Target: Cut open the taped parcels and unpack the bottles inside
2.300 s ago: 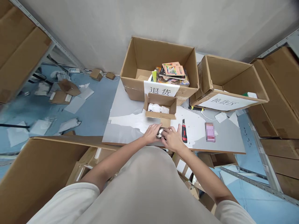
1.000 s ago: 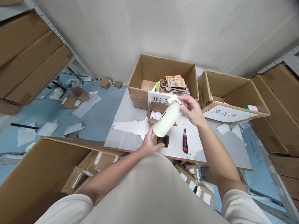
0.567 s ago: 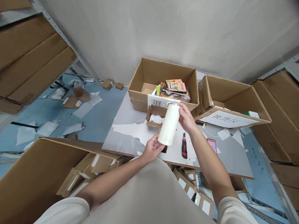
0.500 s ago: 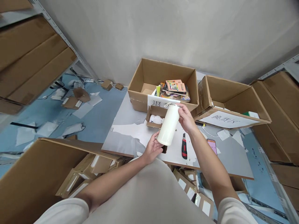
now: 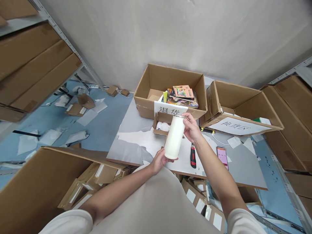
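Grey and white, the table (image 5: 245,170) bore a cardboard book box (image 5: 146,108) at twelve o'clock and a small carton (image 5: 159,132) near ten from the cream bottle (image 5: 174,138). Bare of packaging but not yet set down, the bottle tilted towards one, right hand (image 5: 191,129) half closed round its top, left hand (image 5: 159,160) curled under its base.

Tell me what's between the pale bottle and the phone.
In the head view, the red-and-black cutter lies between the bottle and the phone, and the right forearm crosses there too.
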`<state>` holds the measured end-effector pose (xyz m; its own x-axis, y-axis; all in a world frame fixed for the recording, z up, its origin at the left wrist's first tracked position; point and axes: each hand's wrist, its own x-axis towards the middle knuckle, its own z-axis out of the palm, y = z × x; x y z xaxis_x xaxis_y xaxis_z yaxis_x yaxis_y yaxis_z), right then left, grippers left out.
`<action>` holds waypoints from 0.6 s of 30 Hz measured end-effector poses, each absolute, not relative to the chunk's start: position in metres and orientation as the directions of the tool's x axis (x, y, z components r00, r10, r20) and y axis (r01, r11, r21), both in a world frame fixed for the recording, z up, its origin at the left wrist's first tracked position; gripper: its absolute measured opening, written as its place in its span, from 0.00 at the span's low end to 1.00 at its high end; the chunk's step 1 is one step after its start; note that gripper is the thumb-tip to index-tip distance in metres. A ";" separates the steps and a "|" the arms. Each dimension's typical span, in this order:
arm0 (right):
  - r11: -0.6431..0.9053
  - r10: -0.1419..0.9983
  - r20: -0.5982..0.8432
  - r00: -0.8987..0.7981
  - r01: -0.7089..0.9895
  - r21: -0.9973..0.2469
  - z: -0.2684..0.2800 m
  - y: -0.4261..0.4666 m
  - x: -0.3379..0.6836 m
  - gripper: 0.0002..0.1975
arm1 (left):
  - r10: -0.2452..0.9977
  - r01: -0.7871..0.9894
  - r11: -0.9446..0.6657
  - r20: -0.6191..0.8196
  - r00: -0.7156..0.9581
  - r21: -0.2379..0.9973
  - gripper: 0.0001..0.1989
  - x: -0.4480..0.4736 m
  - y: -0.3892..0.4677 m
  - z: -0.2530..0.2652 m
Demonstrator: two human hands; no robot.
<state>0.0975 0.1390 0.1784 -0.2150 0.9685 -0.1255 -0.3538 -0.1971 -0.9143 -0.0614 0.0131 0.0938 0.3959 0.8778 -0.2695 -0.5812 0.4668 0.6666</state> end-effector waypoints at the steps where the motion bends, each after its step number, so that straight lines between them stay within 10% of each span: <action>1: -0.182 0.974 -0.120 -0.194 -0.342 -0.922 0.177 0.139 0.097 0.20 | 0.881 -0.563 0.463 -0.285 0.377 0.685 0.29 -0.062 0.014 0.093; 9: -0.040 0.996 -0.024 -0.086 -0.188 -0.981 0.175 0.140 0.096 0.21 | 0.954 -0.424 0.299 -0.269 0.131 0.855 0.39 -0.062 0.021 0.097; 18: -0.144 0.957 -0.067 -0.281 -0.263 -0.954 0.185 0.136 0.106 0.23 | 0.888 -0.585 0.460 -0.329 0.322 0.668 0.29 -0.065 0.016 0.099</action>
<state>0.1058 0.1359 0.1853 -0.2813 0.9573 -0.0672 -0.2629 -0.1442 -0.9540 -0.0649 0.0160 0.0992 0.3222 0.8877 -0.3289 -0.5854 0.4599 0.6677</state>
